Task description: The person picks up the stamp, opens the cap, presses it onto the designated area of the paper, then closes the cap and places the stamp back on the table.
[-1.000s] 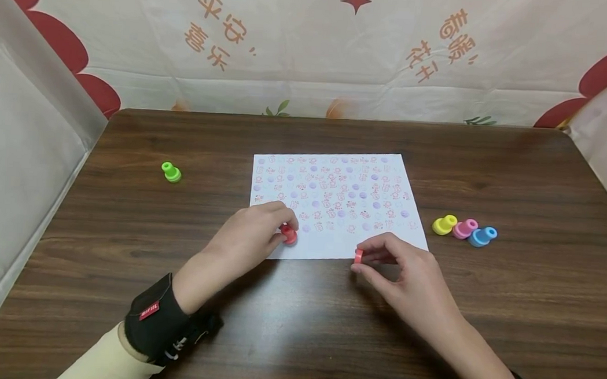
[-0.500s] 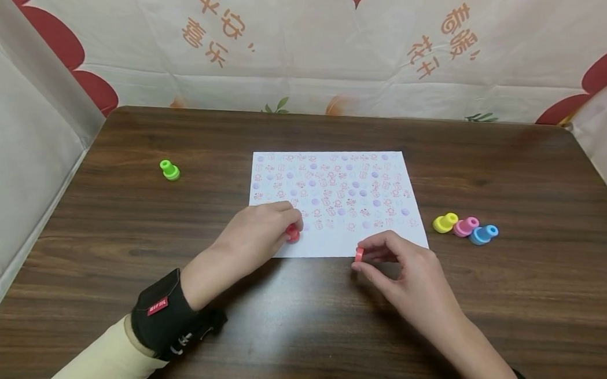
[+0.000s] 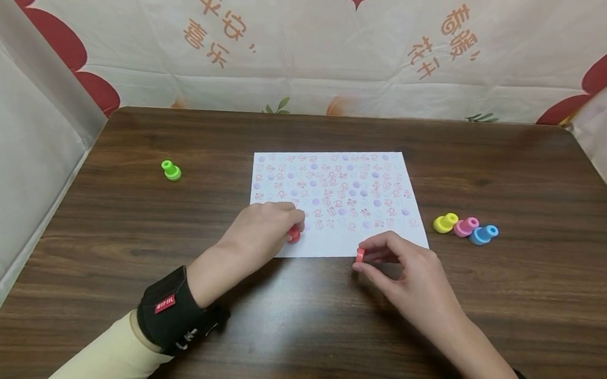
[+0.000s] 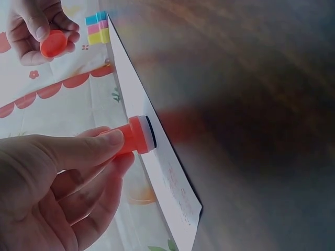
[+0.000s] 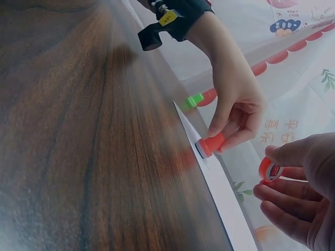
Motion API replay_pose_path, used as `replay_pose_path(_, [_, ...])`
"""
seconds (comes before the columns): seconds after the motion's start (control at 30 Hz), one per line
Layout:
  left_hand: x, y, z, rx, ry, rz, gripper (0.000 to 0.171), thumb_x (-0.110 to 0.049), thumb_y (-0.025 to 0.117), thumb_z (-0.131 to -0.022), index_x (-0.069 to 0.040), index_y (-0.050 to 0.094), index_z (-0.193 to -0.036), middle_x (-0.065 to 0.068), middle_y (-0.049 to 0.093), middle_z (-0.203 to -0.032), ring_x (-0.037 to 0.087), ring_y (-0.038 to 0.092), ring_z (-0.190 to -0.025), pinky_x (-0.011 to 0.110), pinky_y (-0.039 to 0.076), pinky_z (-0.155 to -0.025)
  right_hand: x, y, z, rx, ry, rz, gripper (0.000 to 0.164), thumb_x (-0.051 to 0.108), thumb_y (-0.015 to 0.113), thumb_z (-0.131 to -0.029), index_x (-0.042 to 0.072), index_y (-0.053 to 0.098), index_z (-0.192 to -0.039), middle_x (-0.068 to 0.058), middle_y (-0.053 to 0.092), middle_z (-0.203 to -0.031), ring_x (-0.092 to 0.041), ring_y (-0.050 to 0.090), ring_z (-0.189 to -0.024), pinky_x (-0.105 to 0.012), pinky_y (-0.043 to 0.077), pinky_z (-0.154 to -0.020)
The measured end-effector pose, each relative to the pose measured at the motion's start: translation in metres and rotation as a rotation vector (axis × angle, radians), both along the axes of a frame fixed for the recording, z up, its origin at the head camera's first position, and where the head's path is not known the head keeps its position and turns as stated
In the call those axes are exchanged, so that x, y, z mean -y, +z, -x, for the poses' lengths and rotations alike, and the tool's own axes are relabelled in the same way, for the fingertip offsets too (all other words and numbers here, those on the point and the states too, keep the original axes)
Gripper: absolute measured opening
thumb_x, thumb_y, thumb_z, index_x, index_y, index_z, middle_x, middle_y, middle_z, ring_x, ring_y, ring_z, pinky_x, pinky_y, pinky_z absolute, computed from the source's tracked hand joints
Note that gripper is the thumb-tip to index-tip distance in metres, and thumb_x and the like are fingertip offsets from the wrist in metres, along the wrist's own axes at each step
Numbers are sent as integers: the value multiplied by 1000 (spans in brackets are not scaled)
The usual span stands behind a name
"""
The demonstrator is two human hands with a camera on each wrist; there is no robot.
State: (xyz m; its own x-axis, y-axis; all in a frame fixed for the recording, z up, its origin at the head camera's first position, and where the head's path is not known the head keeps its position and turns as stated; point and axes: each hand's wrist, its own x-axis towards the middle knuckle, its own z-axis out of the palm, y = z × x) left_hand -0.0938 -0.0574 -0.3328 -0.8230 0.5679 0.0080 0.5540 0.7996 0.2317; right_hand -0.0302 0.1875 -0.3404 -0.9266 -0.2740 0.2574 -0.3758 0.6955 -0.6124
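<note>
My left hand (image 3: 262,227) pinches a red stamp (image 4: 137,135) by its handle between thumb and fingers. The stamp stands over the near left part of a white sheet of paper (image 3: 321,248), its dark face down at the paper; whether it presses cannot be told. Rows of small red and purple prints cover most of the sheet. At the sheet's near right edge, my right hand (image 3: 408,271) holds a round red cap (image 5: 268,170) between thumb and fingers. In the head view, the left fingers hide most of the stamp.
To the left of the paper stands a green stamp (image 3: 171,170). A yellow stamp (image 3: 445,223), a pink stamp (image 3: 466,227) and a blue stamp (image 3: 484,235) sit close together on the right. All are on a dark wooden table (image 3: 295,328), with a printed cloth (image 3: 312,51) behind.
My left hand has shifted slightly to the right with the red stamp along the paper. My right hand stays almost still with the cap.
</note>
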Motion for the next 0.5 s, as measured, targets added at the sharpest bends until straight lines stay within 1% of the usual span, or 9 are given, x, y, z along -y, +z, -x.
replay_pose_path(0.13, [-1,2,1,3,-2,8,10,-7,77,-86,-12,70,-93,-2,67,-81,12,56,-71,27,54,-67,0,0,-1,-10,3,8,32,10,87,-75,17,66,-98,14,71,-87,2,69,-79,-7,53,-79])
replay_pose_path(0.37, [-2,4,3,58,25,29,11,-11,78,-86,-13,71,-94,-3,67,-82,15,57,-75,28,52,-70,0,0,-2,-10,4,16,31,10,87,-75,18,66,-97,15,70,-87,3,68,-79,-7,53,-79])
replay_pose_path(0.5, [-2,4,3,61,26,34,12,-11,78,-85,-14,71,-94,-3,67,-82,15,57,-75,28,52,-70,-1,0,-3,-14,0,11,32,11,87,-75,19,66,-97,15,70,-86,3,68,-79,-12,55,-75])
